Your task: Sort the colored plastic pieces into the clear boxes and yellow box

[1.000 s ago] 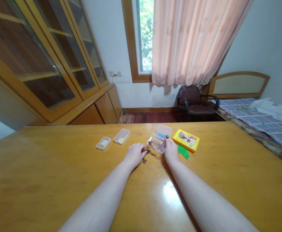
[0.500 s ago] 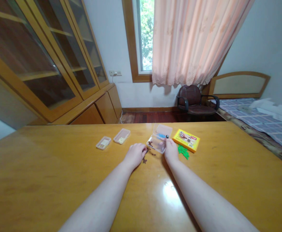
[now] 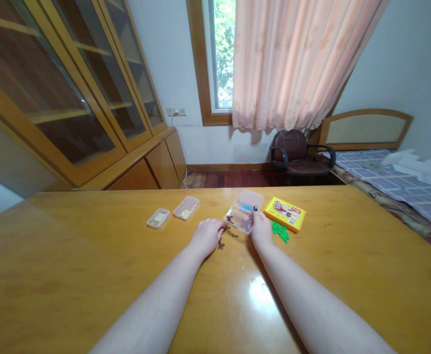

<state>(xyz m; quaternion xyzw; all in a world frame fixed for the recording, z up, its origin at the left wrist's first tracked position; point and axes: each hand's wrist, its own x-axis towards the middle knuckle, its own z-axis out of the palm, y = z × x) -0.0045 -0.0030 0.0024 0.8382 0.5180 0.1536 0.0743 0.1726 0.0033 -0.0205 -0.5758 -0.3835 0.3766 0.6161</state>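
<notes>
Two bare forearms are stretching out over the desk [image 3: 90,255]. The left hand [image 3: 205,237] is lying knuckles-up just left of the open clear box [image 3: 242,217]. Its fingers are curling down over brown bits [image 3: 221,244] scattered beside the box, and it cannot be told whether they are gripping one. The right hand [image 3: 261,230] is resting at the box's near right corner, fingers narrow, pinching a small grey bead [image 3: 255,208] over the box's rim. Green pieces [image 3: 280,231] are lying just right of the box, and a yellow pack [image 3: 285,214] is sitting right of the box just beyond them. Well left of the box, a small tub [image 3: 158,218] and a second tub [image 3: 186,207] are sitting apart. Beyond the box, a chair [image 3: 296,153] is standing under a pink curtain [image 3: 292,64].
</notes>
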